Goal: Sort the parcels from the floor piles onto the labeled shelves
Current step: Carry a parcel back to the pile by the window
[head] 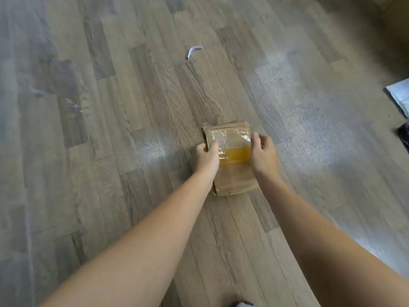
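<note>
A small cardboard parcel (233, 177), brown and banded with clear and yellow tape, sits low over the plank floor (110, 129), in the middle of the visible boards. Whether it touches them I cannot tell. The left hand (207, 158) grips its left edge, thumb outside and fingers curled onto the taped top. The right hand (263, 154) clasps the right edge with fingers bent round it. This looks like the pick-up step. The next move calls for lifting the parcel, reading its label, and carrying it to the matching shelf; no shelf shows here. A white paper scrap (194, 50) lies farther off, and a pale mailer bag (400, 97) lies to the right.
</note>
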Tool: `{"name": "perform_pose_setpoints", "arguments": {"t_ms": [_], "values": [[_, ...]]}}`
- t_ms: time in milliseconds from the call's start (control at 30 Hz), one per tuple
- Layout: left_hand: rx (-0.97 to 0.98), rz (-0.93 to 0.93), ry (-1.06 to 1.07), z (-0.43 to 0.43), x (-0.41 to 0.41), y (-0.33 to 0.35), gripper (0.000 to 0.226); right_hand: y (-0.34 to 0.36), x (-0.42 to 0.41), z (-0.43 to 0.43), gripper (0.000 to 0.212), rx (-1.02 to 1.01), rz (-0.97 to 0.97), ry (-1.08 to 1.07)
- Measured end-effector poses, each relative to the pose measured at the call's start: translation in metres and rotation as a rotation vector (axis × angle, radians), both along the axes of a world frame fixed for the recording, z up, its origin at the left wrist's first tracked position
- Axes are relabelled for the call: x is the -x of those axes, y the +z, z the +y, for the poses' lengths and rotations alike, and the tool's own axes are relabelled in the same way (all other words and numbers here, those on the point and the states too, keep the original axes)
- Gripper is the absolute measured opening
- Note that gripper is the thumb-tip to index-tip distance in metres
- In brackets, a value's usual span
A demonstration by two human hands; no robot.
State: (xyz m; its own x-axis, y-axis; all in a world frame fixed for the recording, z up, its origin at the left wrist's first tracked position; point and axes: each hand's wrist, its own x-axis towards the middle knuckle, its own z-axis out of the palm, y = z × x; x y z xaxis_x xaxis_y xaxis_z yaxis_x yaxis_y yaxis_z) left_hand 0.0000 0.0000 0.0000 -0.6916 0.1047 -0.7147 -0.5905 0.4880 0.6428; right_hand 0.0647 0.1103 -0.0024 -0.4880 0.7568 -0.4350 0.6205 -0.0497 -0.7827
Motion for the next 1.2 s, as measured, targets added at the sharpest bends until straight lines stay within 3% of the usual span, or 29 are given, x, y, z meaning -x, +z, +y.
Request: {"name": "perform_pose_setpoints", "arguments": {"t_ms": [100, 233, 433, 600, 833, 967, 1200], "values": [[0.090, -0.079, -0.082, 0.005, -0.001, -0.023, 0.064, -0.029, 0.000, 0.006, 0.055, 0.006, -0.098, 0.032], [0.057, -0.087, -0.098, 0.001, -0.005, -0.026, 0.065, -0.037, 0.000, 0.000, 0.064, 0.037, -0.183, 0.056], [0.071, -0.019, -0.076, -0.030, 0.000, 0.065, 0.056, 0.047, 0.000, -0.030, 0.054, -0.016, -0.162, 0.053], [0.101, 0.043, -0.062, -0.068, 0.020, 0.208, 0.061, 0.183, 0.015, -0.061, 0.046, -0.049, -0.105, 0.092], [0.071, 0.113, -0.013, -0.123, 0.045, 0.464, 0.055, 0.440, 0.047, -0.105, 0.035, -0.057, -0.062, 0.153], [-0.013, 0.164, 0.044, -0.146, 0.069, 0.594, 0.054, 0.569, 0.076, -0.125, 0.043, -0.027, 0.002, 0.161], [-0.129, 0.300, 0.073, -0.166, 0.112, 0.746, 0.053, 0.724, 0.128, -0.136, 0.056, -0.077, 0.099, 0.214]]}}
